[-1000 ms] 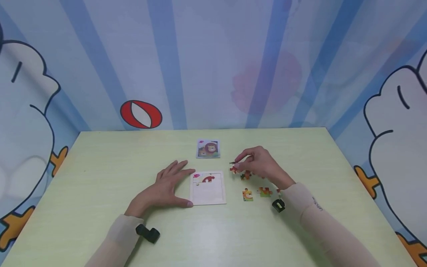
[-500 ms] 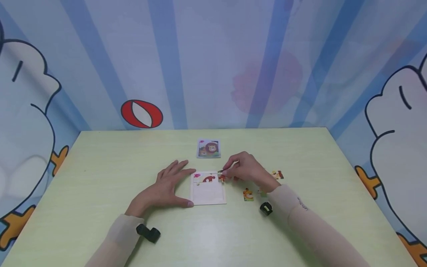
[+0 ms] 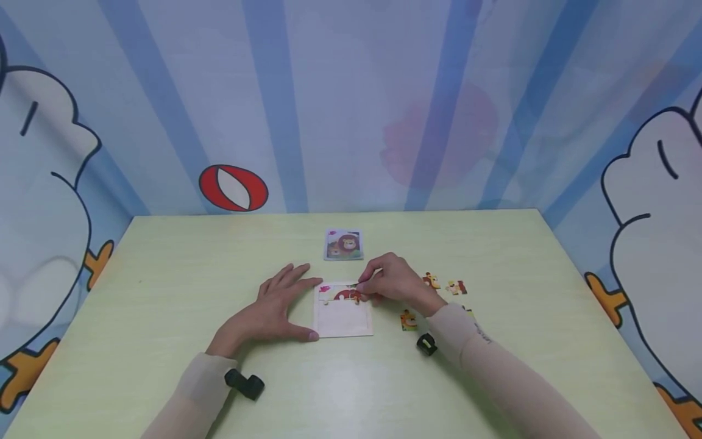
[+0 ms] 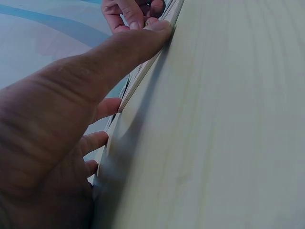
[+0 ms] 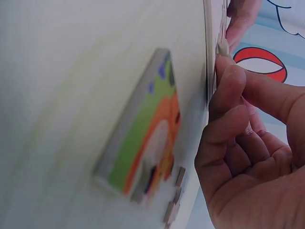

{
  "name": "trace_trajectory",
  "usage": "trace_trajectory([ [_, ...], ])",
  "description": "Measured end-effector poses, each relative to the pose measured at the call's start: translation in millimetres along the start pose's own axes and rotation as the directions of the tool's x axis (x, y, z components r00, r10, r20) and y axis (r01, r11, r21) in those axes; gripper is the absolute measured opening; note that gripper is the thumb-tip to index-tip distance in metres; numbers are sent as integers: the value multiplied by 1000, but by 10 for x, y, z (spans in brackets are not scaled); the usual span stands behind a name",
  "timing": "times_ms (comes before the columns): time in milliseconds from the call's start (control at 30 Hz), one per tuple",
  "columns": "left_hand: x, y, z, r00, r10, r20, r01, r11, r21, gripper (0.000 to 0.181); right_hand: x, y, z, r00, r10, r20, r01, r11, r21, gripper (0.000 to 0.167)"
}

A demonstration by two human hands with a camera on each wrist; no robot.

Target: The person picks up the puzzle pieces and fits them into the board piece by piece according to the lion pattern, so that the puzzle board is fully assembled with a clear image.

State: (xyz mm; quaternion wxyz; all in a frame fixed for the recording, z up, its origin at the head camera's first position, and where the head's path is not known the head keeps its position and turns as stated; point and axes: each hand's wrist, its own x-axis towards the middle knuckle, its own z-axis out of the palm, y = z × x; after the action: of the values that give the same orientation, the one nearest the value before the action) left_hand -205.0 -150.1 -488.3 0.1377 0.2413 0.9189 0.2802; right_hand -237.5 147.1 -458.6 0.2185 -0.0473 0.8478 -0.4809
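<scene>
- Right hand (image 3: 392,279), pinching a puzzle piece (image 3: 356,297), has moved onto the frame (image 3: 342,320); the top row (image 3: 342,295) looks nearly filled.
- Left hand (image 3: 274,311), fingers spread, touches the frame.

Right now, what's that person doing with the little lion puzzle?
The person is working on a small jigsaw. Their right hand pinches a puzzle piece at the upper right of the white tray; I can't tell if it is fully in place. Their left hand touches the tray's left corners with thumb and index finger. Pieces fill only part of the top, and more loose pieces lie to the right. A lion picture lies behind the tray.
</scene>
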Motion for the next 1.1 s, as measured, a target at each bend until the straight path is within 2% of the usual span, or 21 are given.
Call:
trace_trajectory([
  [267, 2, -16, 10, 1000, -6, 5, 6, 1000, 15, 104, 32, -19, 48, 1000, 24, -13, -24, 999, -21, 8],
  [433, 0, -22, 12, 1000, -7, 2, 7, 1000, 12, 104, 34, -82, 75, 998, 29, -48, -35, 992, -118, 10],
  [733, 5, -12, 9, 1000, 2, -2, -2, 1000, 5, 103, 53, -127, 132, 992, 49, -120, -82, 954, -288, 17],
  [1100, 8, -17, 13, 1000, -3, 3, 3, 1000, 15, 104, 52, -130, 136, 991, 59, -121, -94, 947, -308, 17],
])
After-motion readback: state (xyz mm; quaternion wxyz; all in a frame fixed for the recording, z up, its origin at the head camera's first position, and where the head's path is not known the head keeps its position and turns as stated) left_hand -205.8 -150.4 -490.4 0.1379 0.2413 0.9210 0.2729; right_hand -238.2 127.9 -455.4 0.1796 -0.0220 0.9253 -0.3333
